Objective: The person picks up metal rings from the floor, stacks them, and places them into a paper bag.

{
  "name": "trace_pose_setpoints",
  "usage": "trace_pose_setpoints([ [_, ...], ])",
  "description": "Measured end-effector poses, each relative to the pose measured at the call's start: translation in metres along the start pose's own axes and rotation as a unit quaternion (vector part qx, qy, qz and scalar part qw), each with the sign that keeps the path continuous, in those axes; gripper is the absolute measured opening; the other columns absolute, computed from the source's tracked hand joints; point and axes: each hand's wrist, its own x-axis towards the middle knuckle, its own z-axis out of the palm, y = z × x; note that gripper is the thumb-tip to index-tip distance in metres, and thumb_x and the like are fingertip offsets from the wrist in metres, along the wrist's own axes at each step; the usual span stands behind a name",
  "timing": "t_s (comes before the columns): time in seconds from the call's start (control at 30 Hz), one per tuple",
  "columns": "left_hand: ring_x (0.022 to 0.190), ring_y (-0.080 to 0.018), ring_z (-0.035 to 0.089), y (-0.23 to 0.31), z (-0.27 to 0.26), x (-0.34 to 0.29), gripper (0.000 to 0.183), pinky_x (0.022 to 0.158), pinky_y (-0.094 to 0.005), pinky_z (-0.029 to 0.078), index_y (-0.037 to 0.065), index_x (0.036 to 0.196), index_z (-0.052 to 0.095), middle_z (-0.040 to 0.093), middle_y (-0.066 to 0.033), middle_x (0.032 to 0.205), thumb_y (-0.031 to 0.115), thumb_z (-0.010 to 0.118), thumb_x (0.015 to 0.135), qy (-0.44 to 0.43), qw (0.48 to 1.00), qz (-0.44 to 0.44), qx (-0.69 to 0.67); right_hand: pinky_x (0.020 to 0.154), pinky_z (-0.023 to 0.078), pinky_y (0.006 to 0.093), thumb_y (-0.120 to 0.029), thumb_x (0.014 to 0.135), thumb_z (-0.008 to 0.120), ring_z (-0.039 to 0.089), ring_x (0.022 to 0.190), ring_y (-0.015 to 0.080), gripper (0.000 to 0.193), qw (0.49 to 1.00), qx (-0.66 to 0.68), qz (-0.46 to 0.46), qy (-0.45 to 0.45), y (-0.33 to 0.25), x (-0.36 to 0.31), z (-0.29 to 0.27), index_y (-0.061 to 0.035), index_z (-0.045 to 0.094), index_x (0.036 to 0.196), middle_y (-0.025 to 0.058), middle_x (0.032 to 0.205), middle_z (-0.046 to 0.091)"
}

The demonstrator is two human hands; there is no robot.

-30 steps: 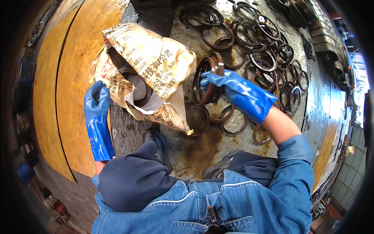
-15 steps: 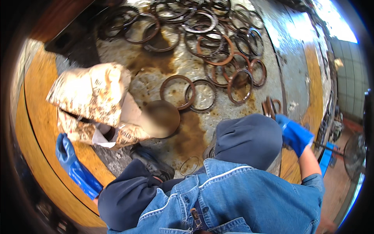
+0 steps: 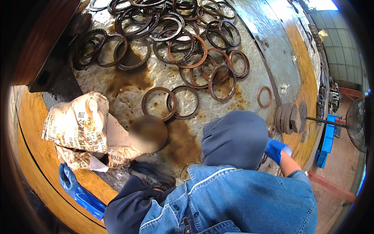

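Observation:
My left hand [image 3: 69, 181], in a blue rubber glove, hangs at the near left, beside the printed paper sack [image 3: 82, 123]. Its fingers are loosely curved, with nothing between them. My right hand [image 3: 277, 150], gloved in blue too, is low beside my right knee, which hides most of its fingers. The reddish-brown edge of rings [image 3: 264, 158] shows at that hand; they look gripped. A small brown stack [image 3: 271, 130] stands just beyond the knee. One brown ring [image 3: 264, 96] lies flat farther out.
Many brown and black rings [image 3: 187, 50] lie heaped on the stained metal surface [image 3: 253, 64]. A round brown disc [image 3: 148, 133], its face blurred, touches the sack. At right are a stack of thick discs [image 3: 286, 118], a blue metal piece [image 3: 326, 142] and a fan [image 3: 355, 124].
My right hand has come back toward my knee, and the rings at its fingertips have left their spot, leaving one ring there. The view has turned; the left hand stays by the sack.

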Motion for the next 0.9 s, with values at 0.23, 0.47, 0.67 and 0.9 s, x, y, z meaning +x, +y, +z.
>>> trace_pose_setpoints([
  [0.23, 0.118, -0.0252, 0.062, 0.001, -0.010, 0.002, 0.046, 0.100, -0.0373, 0.050, -0.004, 0.132, 0.056, 0.064, -0.0177, 0.128, 0.026, 0.066, 0.099, 0.003, 1.000, 0.008, 0.006, 0.067, 0.049, 0.0378, -0.035, 0.093, 0.064, 0.059, 0.071, 0.0156, 0.037, 0.974, -0.029, -0.203, 0.093, -0.114, 0.029, -0.040, 0.0013, 0.071, 0.091, 0.0097, 0.075, 0.068],
  [0.47, 0.118, -0.0251, 0.062, 0.000, -0.027, 0.008, 0.046, 0.100, -0.0371, 0.050, -0.004, 0.132, 0.056, 0.064, -0.0177, 0.129, 0.026, 0.065, 0.099, -0.003, 0.999, 0.019, 0.032, 0.086, 0.051, 0.0459, -0.038, 0.092, 0.066, 0.066, 0.097, 0.0393, 0.038, 0.863, -0.152, -0.408, 0.255, -0.270, 0.073, 0.040, -0.0054, 0.064, 0.112, 0.0225, 0.105, 0.069],
  [0.67, 0.118, -0.0250, 0.062, 0.000, -0.039, 0.019, 0.046, 0.100, -0.0369, 0.050, -0.004, 0.132, 0.056, 0.064, -0.0178, 0.129, 0.026, 0.065, 0.099, -0.007, 0.997, 0.037, 0.063, 0.077, 0.050, 0.0513, -0.038, 0.087, 0.071, 0.064, 0.086, 0.0429, 0.035, 0.849, -0.151, -0.381, 0.333, -0.301, 0.110, 0.069, -0.0036, 0.067, 0.093, 0.0211, 0.087, 0.068],
  [0.9, 0.118, -0.0250, 0.062, -0.004, -0.060, 0.031, 0.046, 0.100, -0.0367, 0.050, -0.004, 0.132, 0.056, 0.063, -0.0178, 0.129, 0.026, 0.065, 0.099, -0.015, 0.994, 0.063, 0.090, 0.077, 0.053, 0.0440, -0.027, 0.089, 0.073, 0.067, 0.083, 0.0351, 0.035, 0.892, 0.046, -0.393, 0.218, -0.286, 0.090, 0.055, -0.0005, 0.067, 0.111, 0.0180, 0.094, 0.071],
])
